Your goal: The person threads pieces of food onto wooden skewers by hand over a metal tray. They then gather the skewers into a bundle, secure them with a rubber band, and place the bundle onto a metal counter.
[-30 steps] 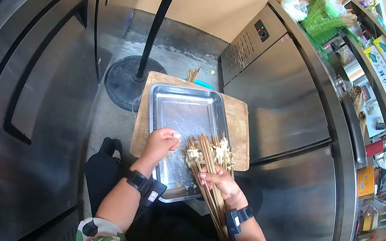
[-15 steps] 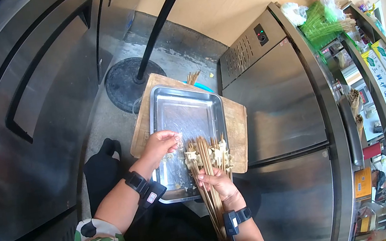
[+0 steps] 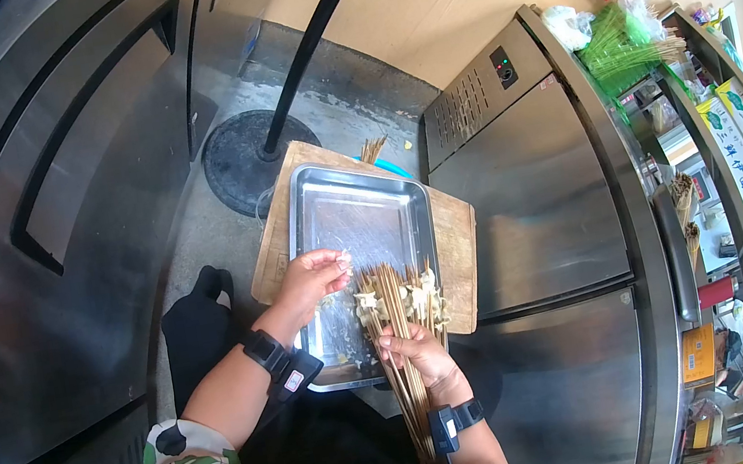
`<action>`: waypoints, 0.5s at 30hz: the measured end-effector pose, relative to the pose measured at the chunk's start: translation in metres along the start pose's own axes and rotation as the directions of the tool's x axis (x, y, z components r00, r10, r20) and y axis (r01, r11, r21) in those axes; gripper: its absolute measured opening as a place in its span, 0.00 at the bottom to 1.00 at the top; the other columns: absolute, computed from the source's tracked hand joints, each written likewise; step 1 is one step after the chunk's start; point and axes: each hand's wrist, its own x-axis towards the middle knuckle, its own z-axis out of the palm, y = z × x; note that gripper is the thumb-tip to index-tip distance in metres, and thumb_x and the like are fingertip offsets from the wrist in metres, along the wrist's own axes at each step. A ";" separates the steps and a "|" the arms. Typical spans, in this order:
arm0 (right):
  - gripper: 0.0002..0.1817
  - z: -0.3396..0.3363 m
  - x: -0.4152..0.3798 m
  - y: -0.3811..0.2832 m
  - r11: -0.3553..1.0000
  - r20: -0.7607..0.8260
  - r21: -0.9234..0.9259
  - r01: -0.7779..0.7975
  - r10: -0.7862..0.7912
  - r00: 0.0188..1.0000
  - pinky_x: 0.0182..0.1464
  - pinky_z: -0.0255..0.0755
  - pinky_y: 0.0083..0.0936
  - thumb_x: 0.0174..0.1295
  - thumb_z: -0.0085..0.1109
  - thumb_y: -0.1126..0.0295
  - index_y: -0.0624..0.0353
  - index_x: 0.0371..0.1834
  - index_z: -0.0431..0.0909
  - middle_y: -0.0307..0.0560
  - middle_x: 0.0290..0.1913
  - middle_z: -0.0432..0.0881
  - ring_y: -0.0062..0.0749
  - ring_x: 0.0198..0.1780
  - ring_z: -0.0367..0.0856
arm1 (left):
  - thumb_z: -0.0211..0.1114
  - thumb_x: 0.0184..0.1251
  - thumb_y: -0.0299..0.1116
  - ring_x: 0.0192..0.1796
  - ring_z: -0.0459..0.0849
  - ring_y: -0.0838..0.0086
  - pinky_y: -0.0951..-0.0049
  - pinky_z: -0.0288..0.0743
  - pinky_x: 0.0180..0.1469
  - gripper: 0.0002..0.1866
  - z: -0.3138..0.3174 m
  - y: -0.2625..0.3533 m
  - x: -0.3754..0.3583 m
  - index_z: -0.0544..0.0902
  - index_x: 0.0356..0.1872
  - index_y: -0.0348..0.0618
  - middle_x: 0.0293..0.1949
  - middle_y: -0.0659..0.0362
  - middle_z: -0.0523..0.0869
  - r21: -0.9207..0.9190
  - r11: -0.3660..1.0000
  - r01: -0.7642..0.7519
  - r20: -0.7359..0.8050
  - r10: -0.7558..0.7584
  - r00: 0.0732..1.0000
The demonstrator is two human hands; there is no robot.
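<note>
A bundle of thin wooden skewers [image 3: 397, 320] is gripped by my right hand [image 3: 418, 353], low over the near right part of a metal tray [image 3: 354, 176]. Pale, crinkled food pieces [image 3: 425, 296] cluster near the skewers' upper ends. To the left, over the tray, my left hand [image 3: 310, 285] pinches a small pale piece [image 3: 344, 261] between thumb and fingers. Small crumbs lie on the tray's bottom. Beneath the tray is a wooden board [image 3: 457, 248].
Steel cabinet doors [image 3: 533, 206] stand at the right, beside a shelf with boxes [image 3: 738, 164] and green-wrapped skewers [image 3: 619, 47]. A steel fridge [image 3: 91, 238] is at the left. Beyond the board stands a round black fan base [image 3: 235, 166] with its pole.
The fan's wire cage at the top shows a little differently. Both hands and the skewers have hardly moved.
</note>
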 end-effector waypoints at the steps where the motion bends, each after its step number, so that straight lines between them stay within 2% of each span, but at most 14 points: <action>1: 0.06 0.000 0.000 0.000 1.000 0.001 0.003 0.000 0.000 1.000 0.23 0.63 0.10 0.54 0.64 0.71 0.57 0.33 0.77 0.38 0.23 0.79 0.15 0.20 0.74 | 0.61 0.62 0.28 0.38 0.81 0.77 0.78 0.77 0.43 0.09 0.002 0.001 -0.001 0.78 0.42 0.38 0.37 0.59 0.82 0.003 1.000 0.002 -0.004 -0.002 1.000; 8: 0.05 -0.002 0.001 0.001 1.000 0.031 0.028 -0.011 0.010 0.999 0.23 0.65 0.10 0.55 0.63 0.72 0.57 0.33 0.77 0.39 0.23 0.80 0.15 0.21 0.74 | 0.58 0.63 0.27 0.39 0.82 0.75 0.77 0.77 0.44 0.07 0.006 0.000 -0.003 0.78 0.41 0.37 0.36 0.57 0.82 0.056 0.997 -0.058 0.037 0.056 0.998; 15: 0.05 0.000 -0.001 -0.003 0.999 0.023 0.033 -0.017 0.017 1.000 0.22 0.64 0.11 0.56 0.61 0.72 0.59 0.33 0.77 0.40 0.24 0.80 0.16 0.20 0.73 | 0.57 0.64 0.25 0.41 0.82 0.74 0.77 0.77 0.46 0.06 0.013 -0.002 -0.008 0.77 0.40 0.38 0.38 0.56 0.82 -0.024 0.997 -0.069 0.096 0.071 0.993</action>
